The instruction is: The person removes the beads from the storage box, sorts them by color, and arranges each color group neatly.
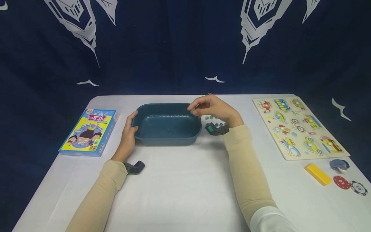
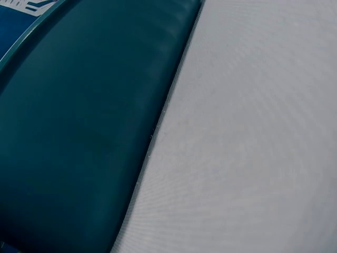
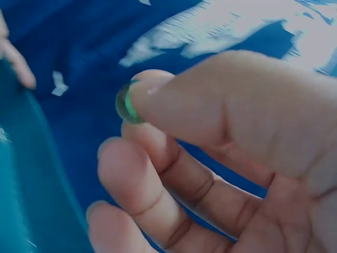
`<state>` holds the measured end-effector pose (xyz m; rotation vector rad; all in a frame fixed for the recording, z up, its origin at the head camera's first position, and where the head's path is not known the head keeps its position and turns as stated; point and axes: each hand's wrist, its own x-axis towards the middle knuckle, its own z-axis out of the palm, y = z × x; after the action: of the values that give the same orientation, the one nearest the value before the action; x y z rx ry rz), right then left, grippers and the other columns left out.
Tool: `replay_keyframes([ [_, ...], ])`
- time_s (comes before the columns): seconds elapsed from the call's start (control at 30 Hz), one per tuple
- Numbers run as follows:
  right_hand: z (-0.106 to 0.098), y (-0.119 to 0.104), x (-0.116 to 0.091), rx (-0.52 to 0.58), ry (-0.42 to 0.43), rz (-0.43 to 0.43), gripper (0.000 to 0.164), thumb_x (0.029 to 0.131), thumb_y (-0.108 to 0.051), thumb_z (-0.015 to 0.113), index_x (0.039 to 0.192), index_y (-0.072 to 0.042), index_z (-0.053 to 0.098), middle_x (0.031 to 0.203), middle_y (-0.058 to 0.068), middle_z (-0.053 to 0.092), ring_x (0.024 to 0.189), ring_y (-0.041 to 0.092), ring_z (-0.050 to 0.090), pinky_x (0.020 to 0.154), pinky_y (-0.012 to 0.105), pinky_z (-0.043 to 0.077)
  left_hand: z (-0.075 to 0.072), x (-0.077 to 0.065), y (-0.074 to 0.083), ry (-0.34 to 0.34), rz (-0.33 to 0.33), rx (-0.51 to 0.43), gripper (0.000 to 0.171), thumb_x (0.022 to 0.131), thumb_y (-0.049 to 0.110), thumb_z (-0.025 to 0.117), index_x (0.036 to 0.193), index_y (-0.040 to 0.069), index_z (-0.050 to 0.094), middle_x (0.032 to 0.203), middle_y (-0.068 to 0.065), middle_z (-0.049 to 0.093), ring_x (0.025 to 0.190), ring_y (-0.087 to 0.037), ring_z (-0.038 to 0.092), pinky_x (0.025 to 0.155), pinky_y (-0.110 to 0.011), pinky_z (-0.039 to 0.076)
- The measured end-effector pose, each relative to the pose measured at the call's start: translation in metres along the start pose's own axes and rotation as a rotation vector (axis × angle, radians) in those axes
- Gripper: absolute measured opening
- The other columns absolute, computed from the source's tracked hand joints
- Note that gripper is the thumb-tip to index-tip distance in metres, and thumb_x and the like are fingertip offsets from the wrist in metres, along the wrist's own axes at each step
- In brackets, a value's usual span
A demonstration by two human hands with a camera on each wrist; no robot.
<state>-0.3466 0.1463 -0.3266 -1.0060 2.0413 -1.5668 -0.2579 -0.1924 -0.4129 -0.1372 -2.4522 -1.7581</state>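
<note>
A dark teal rectangular basin [image 1: 168, 140] stands on the white table. My left hand [image 1: 126, 137] holds its left end, with the fingers along the outer side and the thumb at the rim. The basin's wall [image 2: 95, 121] fills much of the left wrist view, where that hand is hidden. Above the basin's right rim, my right hand [image 1: 215, 108] pinches a clear marble with a green streak [image 3: 126, 103] between thumb and index finger. Several more marbles [image 1: 211, 118] lie on the table just right of the basin, partly behind the right wrist.
To the left lies a blue and yellow card game box [image 1: 87, 132]. On the right are a wooden picture puzzle board [image 1: 298, 129], a yellow block [image 1: 318, 174], a small grey-blue object [image 1: 339, 165], a red chip [image 1: 341, 182] and a black-and-white chip [image 1: 358, 188]. A dark blue curtain [image 1: 174, 48] hangs behind the table.
</note>
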Motion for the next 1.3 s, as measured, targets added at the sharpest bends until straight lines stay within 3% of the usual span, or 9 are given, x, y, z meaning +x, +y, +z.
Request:
replay_keyframes([
  [0.1,-0.021,0.002,-0.022,-0.007,0.169,0.034,0.020,0.091,-0.001,0.067,0.110,0.003,0.071,0.104,0.012,0.070,0.082,0.021,0.063,0.076,0.033,0.056,0.001,0.007,-0.016,0.000,0.000,0.014,0.064,0.096,0.001,0.029,0.158,0.013,0.020,0.167,-0.005,0.013,0.154,-0.023,0.003,0.123,-0.048,0.000],
  [0.23,-0.045,0.011,-0.050,-0.009,0.387,0.109,0.020,0.093,-0.008,0.068,0.112,-0.001,0.071,0.095,0.005,0.069,0.079,0.020,0.061,0.074,0.028,0.055,0.001,0.007,-0.020,0.002,0.001,0.026,0.064,0.097,0.003,0.029,0.159,0.016,0.019,0.167,-0.002,0.012,0.154,-0.021,0.003,0.123,-0.048,0.000],
  [0.3,-0.054,0.018,-0.061,0.011,0.477,0.147,0.019,0.094,-0.011,0.068,0.112,-0.003,0.070,0.096,0.003,0.068,0.081,0.018,0.060,0.074,0.026,0.055,0.001,0.005,-0.015,-0.001,-0.004,0.027,0.064,0.096,0.004,0.029,0.159,0.015,0.019,0.167,-0.003,0.012,0.154,-0.021,0.003,0.123,-0.048,0.000],
  [0.47,-0.070,0.038,-0.081,0.032,0.630,0.256,0.024,0.097,-0.016,0.066,0.117,-0.003,0.066,0.104,0.000,0.066,0.089,0.016,0.060,0.075,0.023,0.055,0.001,-0.008,0.017,-0.008,0.009,0.003,0.062,0.095,0.000,0.027,0.157,0.004,0.018,0.166,-0.013,0.012,0.153,-0.030,0.002,0.122,-0.051,-0.001],
  [0.53,-0.073,0.047,-0.086,-0.003,0.655,0.321,0.030,0.097,-0.018,0.065,0.121,-0.001,0.063,0.104,-0.003,0.067,0.092,0.016,0.060,0.077,0.024,0.054,0.002,-0.010,0.019,-0.003,0.018,0.004,0.062,0.095,0.000,0.027,0.157,0.004,0.019,0.166,-0.013,0.012,0.153,-0.030,0.002,0.122,-0.051,-0.001],
  [0.73,-0.078,0.073,-0.098,-0.068,0.653,0.485,0.036,0.096,-0.018,0.065,0.127,0.001,0.060,0.100,-0.006,0.067,0.091,0.017,0.059,0.074,0.023,0.052,0.003,0.002,-0.018,0.011,0.032,0.035,0.064,0.097,0.005,0.028,0.159,0.019,0.020,0.166,0.000,0.014,0.153,-0.020,0.004,0.122,-0.049,0.000],
  [0.93,-0.079,0.089,-0.101,-0.124,0.650,0.583,0.037,0.093,-0.017,0.067,0.124,0.002,0.061,0.093,-0.001,0.066,0.078,0.010,0.059,0.068,0.022,0.051,0.003,0.002,-0.019,0.007,0.019,0.028,0.064,0.097,0.004,0.028,0.159,0.017,0.019,0.167,-0.002,0.012,0.154,-0.021,0.003,0.122,-0.049,0.000],
  [1.3,-0.072,0.090,-0.102,-0.264,0.677,0.681,0.029,0.089,-0.019,0.071,0.114,-0.005,0.068,0.100,0.008,0.069,0.081,0.018,0.060,0.077,0.030,0.044,0.004,0.002,-0.017,0.018,0.052,0.027,0.065,0.095,0.003,0.029,0.158,0.016,0.020,0.166,-0.003,0.014,0.154,-0.020,0.004,0.123,-0.048,0.000],
])
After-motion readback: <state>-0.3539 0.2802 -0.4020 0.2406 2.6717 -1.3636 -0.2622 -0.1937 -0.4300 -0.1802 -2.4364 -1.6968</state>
